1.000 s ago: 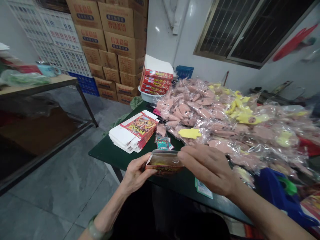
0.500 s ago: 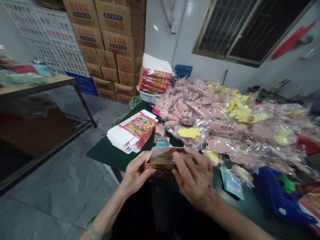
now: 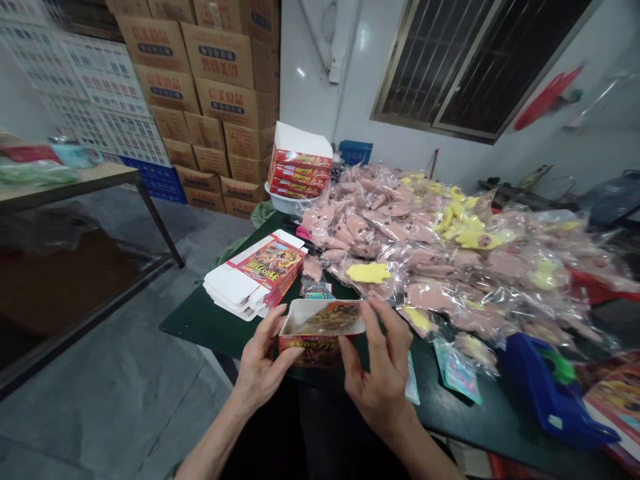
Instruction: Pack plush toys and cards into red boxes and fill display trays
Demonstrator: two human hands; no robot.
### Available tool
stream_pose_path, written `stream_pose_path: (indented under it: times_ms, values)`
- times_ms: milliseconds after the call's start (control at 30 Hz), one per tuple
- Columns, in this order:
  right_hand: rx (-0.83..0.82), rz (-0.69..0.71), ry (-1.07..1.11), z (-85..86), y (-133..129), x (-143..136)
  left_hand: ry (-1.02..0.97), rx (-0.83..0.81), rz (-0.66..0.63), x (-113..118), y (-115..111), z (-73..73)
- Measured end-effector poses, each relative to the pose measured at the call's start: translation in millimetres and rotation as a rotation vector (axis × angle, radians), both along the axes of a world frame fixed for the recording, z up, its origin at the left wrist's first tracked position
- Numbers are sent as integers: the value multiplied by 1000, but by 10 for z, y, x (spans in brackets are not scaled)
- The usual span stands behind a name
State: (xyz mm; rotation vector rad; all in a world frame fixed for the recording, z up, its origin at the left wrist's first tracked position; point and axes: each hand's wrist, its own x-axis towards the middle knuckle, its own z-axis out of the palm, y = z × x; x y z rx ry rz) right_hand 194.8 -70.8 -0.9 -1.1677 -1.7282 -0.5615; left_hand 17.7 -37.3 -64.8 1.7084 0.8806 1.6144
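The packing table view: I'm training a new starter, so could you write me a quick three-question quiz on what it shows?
1. Multiple choice. What do the left hand and right hand hold between them?
A) a mug
B) an open printed carton
C) a blue crate

2. True or false. On the table, the stack of flat cartons lies to the left of the heap of bagged pink and yellow pieces.

3. Fill in the colour. The blue holder at the right of the table has a bright ____ part inside it.

Key: 1. B; 2. true; 3. green
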Motion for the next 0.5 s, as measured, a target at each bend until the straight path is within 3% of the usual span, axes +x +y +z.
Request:
stream_pose_path:
  times_ms: [200,367,500]
  values:
    - [-30,41,19,-53,-15,-47,-64,-28,47,61,-38,64]
    - [-78,49,58,48,11,-23,-115,103,57,137,-38,196]
    - [-83,32,70,101,33,-45,-100,193,122,118,-15,165]
